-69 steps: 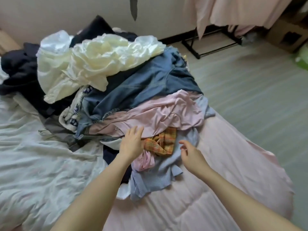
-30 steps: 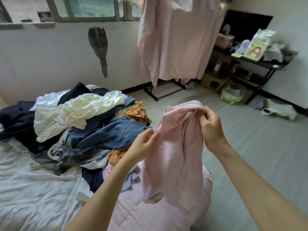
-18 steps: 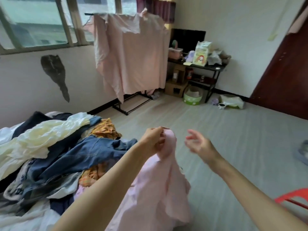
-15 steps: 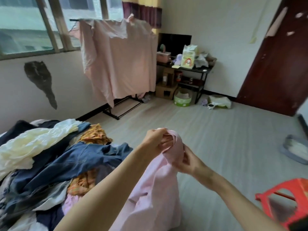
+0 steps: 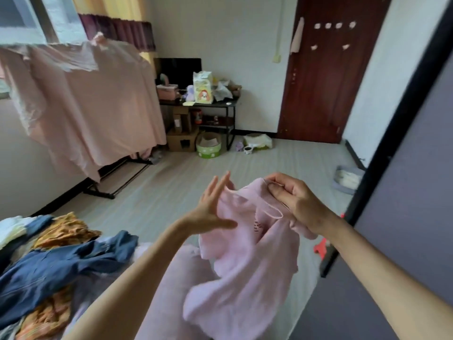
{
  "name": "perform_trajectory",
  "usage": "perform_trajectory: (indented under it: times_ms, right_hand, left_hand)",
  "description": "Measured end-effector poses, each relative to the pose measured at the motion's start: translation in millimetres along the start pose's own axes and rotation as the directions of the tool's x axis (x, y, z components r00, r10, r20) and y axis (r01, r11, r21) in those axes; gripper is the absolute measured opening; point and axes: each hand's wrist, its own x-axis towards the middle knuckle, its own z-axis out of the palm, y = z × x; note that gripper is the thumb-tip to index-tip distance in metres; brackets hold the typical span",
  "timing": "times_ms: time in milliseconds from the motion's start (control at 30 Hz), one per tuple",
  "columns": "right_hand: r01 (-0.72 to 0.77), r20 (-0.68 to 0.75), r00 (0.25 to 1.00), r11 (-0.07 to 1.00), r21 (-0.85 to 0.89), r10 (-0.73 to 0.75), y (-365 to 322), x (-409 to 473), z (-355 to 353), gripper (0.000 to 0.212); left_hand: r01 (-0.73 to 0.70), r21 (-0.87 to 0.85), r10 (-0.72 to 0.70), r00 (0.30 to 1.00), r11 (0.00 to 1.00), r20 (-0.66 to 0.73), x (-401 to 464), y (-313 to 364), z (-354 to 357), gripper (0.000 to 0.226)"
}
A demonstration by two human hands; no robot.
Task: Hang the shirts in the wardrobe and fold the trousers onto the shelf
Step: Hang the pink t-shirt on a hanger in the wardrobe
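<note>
Light source: we see soft daylight entering through the window (image 5: 29, 18) at upper left.
Brightness: we find the room evenly lit; white walls are bright without glare.
Shadows: faint, diffuse on the floor (image 5: 186, 182).
Blur: we note motion smear on the dark panel (image 5: 404, 192) at right and the clothes pile (image 5: 56, 261).
Distortion: wide-angle bending tilts the door (image 5: 328, 77) and edges.

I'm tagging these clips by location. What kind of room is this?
Most likely a lived-in bedroom at home: a bed heaped with a laundry pile, a drying rack draped with pink cloth by the window, and a cluttered side table near a wooden door.
</note>
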Motion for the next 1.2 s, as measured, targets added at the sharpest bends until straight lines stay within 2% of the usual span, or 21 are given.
perform_trajectory:
  times_ms: [67, 167, 200, 233, 267, 333, 400, 467, 500, 533, 600, 633, 667, 767, 833, 900, 967, 1033, 1067, 1133, 1200]
  right_hand:
    - [-0.014, 0.013, 1.0, 1.0, -0.01, 0.014, -1, -18, -18, 0.03]
    - [-0.095, -0.073, 0.993, 0.995, 0.037, 0.098, 10, -55, -55, 0.02]
    - [-0.133, -0.115, 0.983, 0.988, 0.083, 0.142, 16, -67, -68, 0.012]
    - [-0.182, -0.162, 0.966, 0.975, 0.128, 0.202, 20, -86, -85, 0.017]
    - [-0.24, -0.181, 0.948, 0.961, 0.136, 0.262, 25, -105, -102, 0.034]
    - [-0.388, -0.155, 0.913, 0.921, -0.041, 0.378, 36, -145, -126, 0.056]
    - [-0.523, -0.139, 0.85, 0.779, -0.344, 0.509, 51, -185, -141, 0.067]
    - [-0.611, -0.219, 0.759, 0.554, -0.566, 0.613, 68, -217, -149, 0.074]
    - [-0.655, -0.305, 0.714, 0.447, -0.609, 0.63, 74, -230, -152, 0.07]
    - [-0.697, -0.394, 0.688, 0.403, -0.594, 0.609, 77, -248, -159, 0.063]
    - [-0.724, -0.501, 0.689, 0.487, -0.488, 0.523, 80, -269, -168, 0.048]
    - [-0.755, -0.585, 0.648, 0.514, -0.407, 0.488, 72, -289, -176, 0.047]
    - [-0.748, -0.617, 0.642, 0.549, -0.373, 0.455, 70, -294, -180, 0.048]
    - [-0.796, -0.739, 0.56, 0.49, -0.354, 0.376, 55, -326, -195, 0.048]
    - [-0.854, -0.842, 0.462, 0.396, -0.338, 0.278, 47, -342, -204, 0.043]
    - [-0.856, -0.941, 0.324, 0.454, -0.246, 0.101, 39, -351, -212, 0.039]
    - [-0.785, -0.987, 0.157, 0.604, -0.137, -0.019, 31, -358, -221, 0.034]
    - [-0.602, -0.997, 0.035, 0.798, 0.028, 0.062, 23, -364, -233, 0.035]
    - [-0.458, -0.986, 0.013, 0.878, 0.14, 0.164, 20, -366, -240, 0.04]
    - [-0.206, -0.949, -0.001, 0.929, 0.307, 0.314, 16, -375, -260, 0.047]
    - [-0.152, -0.937, -0.064, 0.925, 0.349, 0.343, 15, -384, -288, 0.04]
  left_hand:
    - [-0.09, 0.158, 0.08, 0.994, 0.983, 0.07, 13, 11, 33, 0.07]
    - [-0.198, 0.097, 0.189, 0.978, 0.975, 0.09, 30, 36, 82, 0.012]
    - [-0.187, 0.093, 0.177, 0.979, 0.978, 0.102, 32, 40, 91, 0.014]
    - [-0.198, 0.099, 0.183, 0.972, 0.975, 0.144, 35, 44, 103, 0.022]
    - [-0.223, 0.099, 0.201, 0.959, 0.97, 0.199, 39, 47, 116, 0.023]
    - [-0.297, 0.115, 0.249, 0.916, 0.948, 0.314, 46, 54, 139, 0.02]
    - [-0.369, 0.146, 0.281, 0.865, 0.918, 0.415, 55, 67, 170, 0.027]
    - [-0.429, 0.137, 0.322, 0.822, 0.893, 0.47, 63, 82, 199, 0.031]
    - [-0.448, 0.126, 0.341, 0.809, 0.885, 0.478, 65, 89, 212, 0.035]
    - [-0.481, 0.11, 0.374, 0.788, 0.87, 0.489, 69, 99, 228, 0.039]
    - [-0.508, 0.108, 0.397, 0.772, 0.854, 0.496, 74, 108, 243, 0.042]
    - [-0.549, 0.099, 0.421, 0.732, 0.83, 0.536, 80, 121, 261, 0.042]
    - [-0.557, 0.13, 0.413, 0.733, 0.82, 0.54, 83, 123, 266, 0.043]
    - [-0.606, 0.147, 0.432, 0.697, 0.782, 0.572, 92, 148, 294, 0.048]
    - [-0.608, 0.117, 0.465, 0.705, 0.786, 0.535, 96, 170, 311, 0.044]
    - [-0.596, 0.059, 0.502, 0.722, 0.801, 0.476, 101, 199, 326, 0.041]
    - [-0.61, 0.01, 0.537, 0.705, 0.793, 0.463, 105, 233, 338, 0.038]
    - [-0.629, -0.033, 0.564, 0.67, 0.776, 0.482, 110, 264, 348, 0.037]
    - [-0.627, -0.053, 0.571, 0.666, 0.777, 0.48, 113, 275, 352, 0.034]
    - [-0.588, -0.121, 0.571, 0.683, 0.8, 0.455, 121, 292, 364, 0.024]
    - [-0.535, -0.173, 0.55, 0.705, 0.827, 0.449, 126, 310, 380, 0.023]
